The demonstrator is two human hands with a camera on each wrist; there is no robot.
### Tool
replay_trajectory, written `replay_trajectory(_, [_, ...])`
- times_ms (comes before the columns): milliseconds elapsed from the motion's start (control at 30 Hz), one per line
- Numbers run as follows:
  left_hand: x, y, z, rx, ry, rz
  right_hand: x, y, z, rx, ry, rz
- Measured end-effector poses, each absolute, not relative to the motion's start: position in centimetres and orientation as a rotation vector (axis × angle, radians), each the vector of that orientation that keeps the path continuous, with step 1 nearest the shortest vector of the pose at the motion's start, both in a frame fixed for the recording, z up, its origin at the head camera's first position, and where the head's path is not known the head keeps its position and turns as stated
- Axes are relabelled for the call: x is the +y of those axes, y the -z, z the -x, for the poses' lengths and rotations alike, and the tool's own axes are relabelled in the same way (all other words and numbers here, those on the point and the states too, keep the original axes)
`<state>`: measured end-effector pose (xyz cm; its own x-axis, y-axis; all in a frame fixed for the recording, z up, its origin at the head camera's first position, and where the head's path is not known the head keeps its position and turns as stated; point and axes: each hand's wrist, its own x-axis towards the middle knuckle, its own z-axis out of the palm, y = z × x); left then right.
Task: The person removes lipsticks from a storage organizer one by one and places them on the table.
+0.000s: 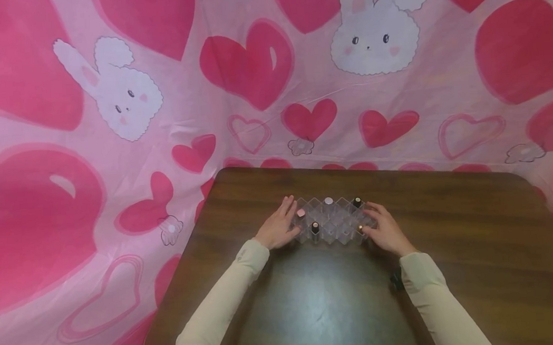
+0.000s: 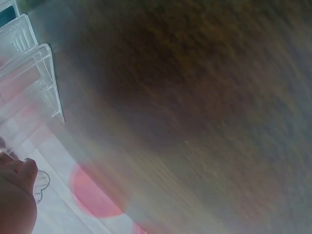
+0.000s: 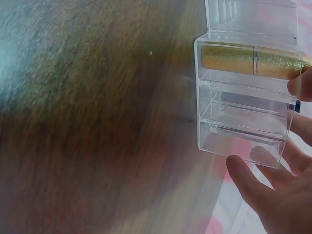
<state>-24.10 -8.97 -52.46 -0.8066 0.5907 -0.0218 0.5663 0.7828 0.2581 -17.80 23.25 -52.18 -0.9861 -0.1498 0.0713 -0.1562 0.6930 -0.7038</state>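
A clear plastic cosmetics organizer (image 1: 338,212) with diamond-shaped compartments stands on the table between my hands. Several small capped tubes stand in it, among them one with a pink cap (image 1: 300,213), one with a white cap (image 1: 328,201) and two with black tops. My left hand (image 1: 276,228) lies along the organizer's left end, fingers extended. At the right end, my right hand (image 1: 387,231) has its fingers loosely spread, with the thumb at the top of a glittery gold tube (image 3: 226,58). Only part of the left hand (image 2: 17,195) shows in the left wrist view.
The brown wooden table (image 1: 490,244) has rounded corners. Pink cloth (image 1: 264,126) printed with hearts and rabbits hangs behind it and at its sides. A small dark object (image 1: 396,280) shows beside the right sleeve.
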Motion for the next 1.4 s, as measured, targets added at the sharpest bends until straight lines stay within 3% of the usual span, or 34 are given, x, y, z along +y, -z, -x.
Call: replay_trajectory(1400, [-7.98,52.56,23.66,2.881,-0.327,-0.991,24.10,51.91,16.85,-2.894,-1.208,-0.235])
